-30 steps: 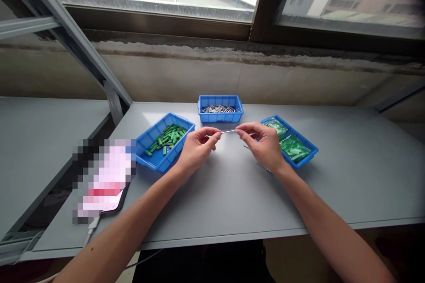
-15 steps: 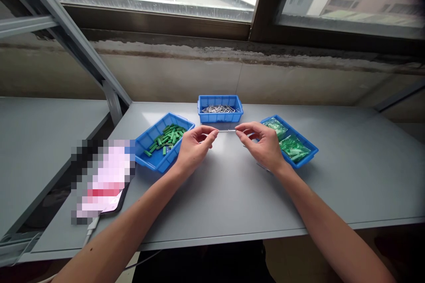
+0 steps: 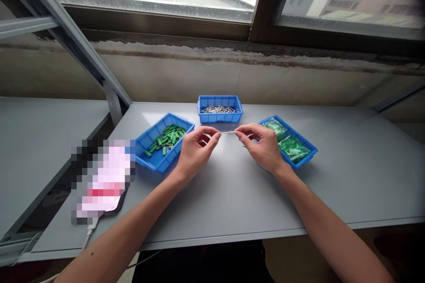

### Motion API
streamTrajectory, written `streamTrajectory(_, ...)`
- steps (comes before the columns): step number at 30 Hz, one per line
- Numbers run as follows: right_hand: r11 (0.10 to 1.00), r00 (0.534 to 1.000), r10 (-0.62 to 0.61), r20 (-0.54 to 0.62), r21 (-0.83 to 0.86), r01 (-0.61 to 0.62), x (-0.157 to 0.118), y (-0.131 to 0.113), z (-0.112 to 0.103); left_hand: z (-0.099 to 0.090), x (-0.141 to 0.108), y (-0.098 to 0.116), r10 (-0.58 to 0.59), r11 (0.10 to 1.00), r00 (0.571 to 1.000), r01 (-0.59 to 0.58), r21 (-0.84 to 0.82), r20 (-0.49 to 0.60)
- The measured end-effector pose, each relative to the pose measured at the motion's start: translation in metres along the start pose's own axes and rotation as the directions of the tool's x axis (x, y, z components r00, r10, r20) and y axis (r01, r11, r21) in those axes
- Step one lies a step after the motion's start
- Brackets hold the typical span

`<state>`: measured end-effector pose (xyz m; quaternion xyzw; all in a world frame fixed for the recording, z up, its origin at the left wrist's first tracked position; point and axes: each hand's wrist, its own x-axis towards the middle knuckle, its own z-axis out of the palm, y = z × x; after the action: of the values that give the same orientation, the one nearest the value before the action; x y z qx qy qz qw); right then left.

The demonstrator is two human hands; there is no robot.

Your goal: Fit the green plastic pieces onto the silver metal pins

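Grey table (image 3: 348, 185), three blue trays (image 3: 219, 118), left hand (image 3: 197, 152) and right hand (image 3: 262, 148) gripping one metal pin (image 3: 227, 132) (each end)

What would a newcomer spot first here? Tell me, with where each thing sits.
The left hand and right hand come first, at the centre of the view, pinching a thin metal pin between them. Behind them sit three blue trays: green pieces in the left tray, metal pieces in the far tray, and green bags in the right tray.
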<state>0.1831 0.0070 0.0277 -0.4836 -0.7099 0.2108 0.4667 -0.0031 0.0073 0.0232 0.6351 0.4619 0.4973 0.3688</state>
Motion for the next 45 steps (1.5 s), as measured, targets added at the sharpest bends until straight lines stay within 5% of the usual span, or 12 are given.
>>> streamTrajectory(5,1.000,1.000,-0.009,-0.027,-0.004,0.009,0.000,-0.002,-0.001,-0.018,0.004,0.019,0.311,0.918,0.941,-0.262,0.297,-0.132)
streamTrajectory(8,0.999,0.999,-0.033,-0.043,-0.025,0.032,0.000,-0.002,-0.002,-0.036,0.011,0.023,0.354,0.886,0.890,-0.222,0.406,-0.286)
streamTrajectory(11,0.996,0.997,-0.069,-0.037,-0.060,0.066,0.000,-0.002,-0.003,-0.045,0.020,0.018,0.309,0.887,0.899,-0.155,0.436,-0.310)
streamTrajectory(17,0.977,0.990,-0.137,0.033,-0.161,0.141,-0.001,-0.003,-0.001,-0.023,0.056,0.005,0.361,0.756,0.908,-0.150,0.637,-0.214)
streamTrajectory(20,0.970,0.988,-0.148,0.040,-0.189,0.153,-0.001,-0.003,-0.002,-0.004,0.069,0.006,0.263,0.646,0.957,-0.080,0.759,-0.123)
streamTrajectory(22,0.965,0.988,-0.153,0.017,-0.215,0.153,-0.001,-0.004,-0.005,0.006,0.065,0.009,0.239,0.622,0.970,-0.109,0.776,-0.055)
streamTrajectory(28,0.963,0.982,-0.019,-0.186,-0.268,-0.033,0.002,-0.009,-0.019,0.015,0.015,0.004,0.321,0.755,0.917,-0.398,0.521,0.236)
streamTrajectory(33,0.801,0.974,0.169,0.149,-0.596,-0.048,-0.004,-0.005,-0.019,0.012,-0.004,-0.013,0.308,0.794,0.914,-0.400,0.457,0.265)
streamTrajectory(37,0.644,0.930,0.282,0.236,-0.765,-0.001,-0.010,-0.002,-0.011,0.012,-0.007,-0.014,0.325,0.767,0.895,-0.438,0.470,0.304)
streamTrajectory(45,0.696,0.953,0.141,0.269,-0.711,0.098,-0.012,0.006,-0.005,0.011,-0.013,-0.014,0.344,0.706,0.873,-0.483,0.519,0.345)
